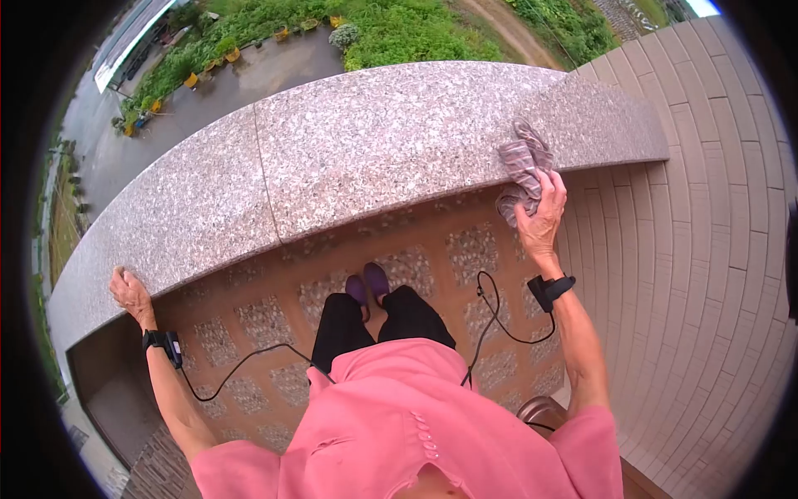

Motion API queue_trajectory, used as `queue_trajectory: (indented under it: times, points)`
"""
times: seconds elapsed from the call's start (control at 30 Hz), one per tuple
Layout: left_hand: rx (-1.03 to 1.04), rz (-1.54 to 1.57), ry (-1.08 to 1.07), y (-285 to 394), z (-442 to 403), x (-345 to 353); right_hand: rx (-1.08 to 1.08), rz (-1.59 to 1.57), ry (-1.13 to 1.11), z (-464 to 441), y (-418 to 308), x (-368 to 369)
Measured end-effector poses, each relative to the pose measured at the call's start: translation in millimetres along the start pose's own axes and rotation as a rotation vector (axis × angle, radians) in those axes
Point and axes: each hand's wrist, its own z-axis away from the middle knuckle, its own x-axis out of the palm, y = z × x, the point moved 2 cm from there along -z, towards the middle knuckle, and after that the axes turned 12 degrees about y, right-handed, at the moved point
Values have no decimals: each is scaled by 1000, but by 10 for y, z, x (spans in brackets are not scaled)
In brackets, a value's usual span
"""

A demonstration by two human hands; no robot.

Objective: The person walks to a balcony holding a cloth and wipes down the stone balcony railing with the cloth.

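Observation:
My right hand is closed around a crumpled, striped brownish-mauve cloth. Part of that cloth lies on top of the speckled granite ledge, and part droops over its near edge. On the far left, my left hand rests at the ledge's near edge with its fingers curled in. No object shows in it, though the palm side is hidden.
A tiled wall meets the ledge on the right. Below lies a floor with pebble panels, where my purple shoes stand. Black cables hang from both wrist bands. Beyond the ledge are plants and wet pavement.

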Motion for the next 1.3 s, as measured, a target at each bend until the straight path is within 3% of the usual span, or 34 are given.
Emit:
queue_trajectory:
  times: [0.07,0.1,0.17,0.27,0.4,0.5,0.63,0.8,1.0,1.07,1.2,1.3]
  points:
    - [5,-5,5,-99,-10,90,281,-18,140,220,469,-53]
    - [-17,-25,-2,-48,-12,62,294,-9,154,313,650,-63]
    - [-47,-46,-17,1,-25,36,1113,-519,268,544,1025,-18]
    - [-53,-61,-49,36,-52,19,1175,-645,383,508,1205,114]
    - [-60,-57,-28,82,-35,-9,962,-728,318,123,970,418]
    - [-43,-58,-13,95,-1,-39,1061,-894,450,71,543,590]
    - [-94,-27,1,280,46,-176,966,-1008,372,344,-131,787]
    - [-77,37,20,354,67,-228,1041,-1144,290,674,-1212,978]
    - [-89,84,32,529,92,-365,1118,-1224,30,1194,-2569,1205]
    - [-89,105,48,578,75,-409,1249,-1266,-142,1373,-3011,1280]
    - [-73,170,94,625,63,-452,1267,-1376,-457,1673,-3829,1486]
    - [-56,174,98,623,61,-451,1106,-1374,-673,1860,-4444,1701]
